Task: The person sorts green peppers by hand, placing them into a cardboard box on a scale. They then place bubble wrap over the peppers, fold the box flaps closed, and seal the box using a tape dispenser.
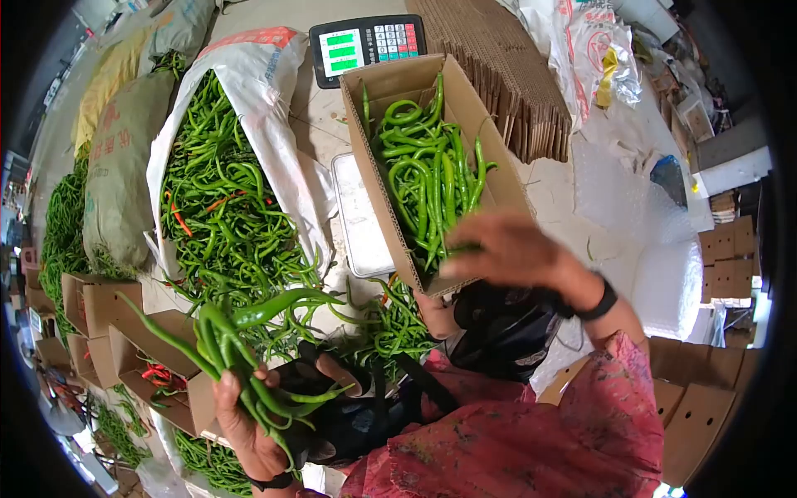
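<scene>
A bunch of long green chili peppers (237, 340) is gripped in my left hand (249, 419), which is raised at the lower left with the peppers fanning out past the fingers. My right hand (502, 249), blurred by motion, hovers over the near end of an open cardboard box (486, 116). Inside that box lie more green chili peppers (423, 170), some curled and others straight. The right fingertips overlap the peppers at the box's near end in this view. Beneath the box shows the white plate of a scale (361, 228).
The scale's lit display (365, 48) stands behind the box. A white sack (278, 124) on the left spills loose green peppers (228, 203). Flattened cardboard (498, 70) is stacked at the back right, with bubble wrap (668, 274) nearer. Small boxes (158, 344) stand at left.
</scene>
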`<state>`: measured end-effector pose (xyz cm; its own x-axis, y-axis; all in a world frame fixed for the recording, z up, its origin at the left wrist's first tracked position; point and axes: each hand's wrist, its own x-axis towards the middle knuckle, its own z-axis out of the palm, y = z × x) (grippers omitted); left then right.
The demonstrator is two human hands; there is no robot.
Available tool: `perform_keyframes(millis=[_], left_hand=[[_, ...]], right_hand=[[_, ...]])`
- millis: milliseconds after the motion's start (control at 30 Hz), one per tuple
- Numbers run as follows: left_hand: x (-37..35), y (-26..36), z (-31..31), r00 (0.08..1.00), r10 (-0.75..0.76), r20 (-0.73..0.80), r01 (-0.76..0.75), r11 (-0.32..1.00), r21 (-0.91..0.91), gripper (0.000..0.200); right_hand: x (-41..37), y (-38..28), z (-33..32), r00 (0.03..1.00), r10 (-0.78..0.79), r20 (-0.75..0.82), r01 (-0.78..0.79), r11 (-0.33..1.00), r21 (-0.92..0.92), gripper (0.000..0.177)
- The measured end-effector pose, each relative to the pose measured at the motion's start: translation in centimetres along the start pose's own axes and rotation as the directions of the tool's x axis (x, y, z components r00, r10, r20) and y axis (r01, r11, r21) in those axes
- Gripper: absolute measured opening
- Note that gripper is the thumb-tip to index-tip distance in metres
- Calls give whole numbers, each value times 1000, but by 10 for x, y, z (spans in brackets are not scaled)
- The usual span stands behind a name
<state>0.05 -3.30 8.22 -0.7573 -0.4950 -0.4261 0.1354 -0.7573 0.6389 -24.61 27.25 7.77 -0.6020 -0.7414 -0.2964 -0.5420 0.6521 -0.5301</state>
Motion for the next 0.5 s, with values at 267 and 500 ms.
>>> perform_keyframes(millis=[267,500], left_hand=[[14,-33,13,994,-79,-72,79,997,5,27],[33,-42,9,987,-98,-125,111,988,105,28]], right_hand=[[130,45,24,943,319,-94,-332,899,-286,74],[158,103,-6,977,164,-135,-191,957,-220,36]])
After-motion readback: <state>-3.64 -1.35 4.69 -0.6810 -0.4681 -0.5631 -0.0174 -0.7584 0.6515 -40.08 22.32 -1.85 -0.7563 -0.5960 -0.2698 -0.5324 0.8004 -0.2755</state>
